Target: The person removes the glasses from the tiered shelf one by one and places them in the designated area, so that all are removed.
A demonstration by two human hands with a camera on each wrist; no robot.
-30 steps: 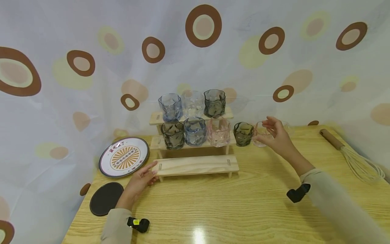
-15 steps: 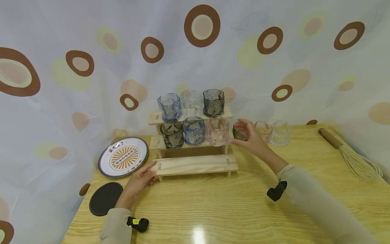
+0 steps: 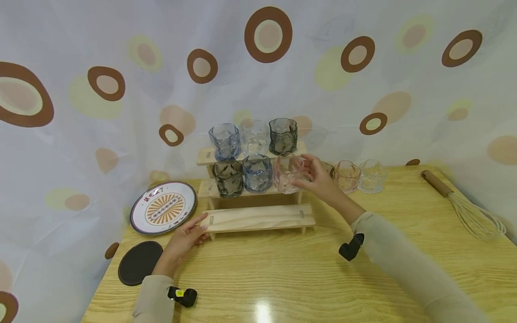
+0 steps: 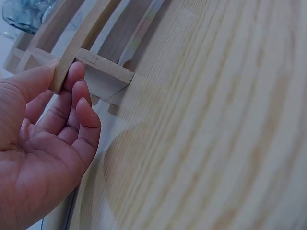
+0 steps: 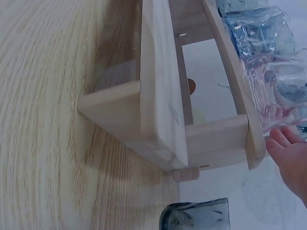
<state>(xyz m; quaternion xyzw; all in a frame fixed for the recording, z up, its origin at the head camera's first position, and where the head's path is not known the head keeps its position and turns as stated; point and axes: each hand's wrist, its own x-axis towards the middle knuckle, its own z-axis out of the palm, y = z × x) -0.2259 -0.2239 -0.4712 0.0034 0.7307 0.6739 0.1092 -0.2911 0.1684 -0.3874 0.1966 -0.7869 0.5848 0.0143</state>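
Observation:
In the head view my left hand (image 3: 187, 237) pinches the left end of the bottom step of a three-tier wooden shelf (image 3: 260, 218); the left wrist view shows thumb and fingers around the board's end (image 4: 60, 79). My right hand (image 3: 321, 179) is at the right side of a pink glass (image 3: 287, 175) on the middle tier, thumb low in front and fingers near its rim. Its fingertips (image 5: 278, 141) come right up beside the pink glass (image 5: 273, 91) in the right wrist view. Left of that glass stand a blue glass (image 3: 257, 174) and a dark grey one (image 3: 228, 179).
The top tier bears a light blue glass (image 3: 225, 141), a clear glass (image 3: 254, 139) and a grey glass (image 3: 283, 137). Right of the shelf stand a dark glass (image 5: 194, 215), a pink glass (image 3: 347, 176) and a clear glass (image 3: 372, 177). Also there: a whisk (image 3: 464, 206), plate (image 3: 163, 207), black disc (image 3: 140, 263).
My right hand has moved left, from the pink glass on the table past the dark glass to the pink glass on the middle tier. My left hand stays on the shelf.

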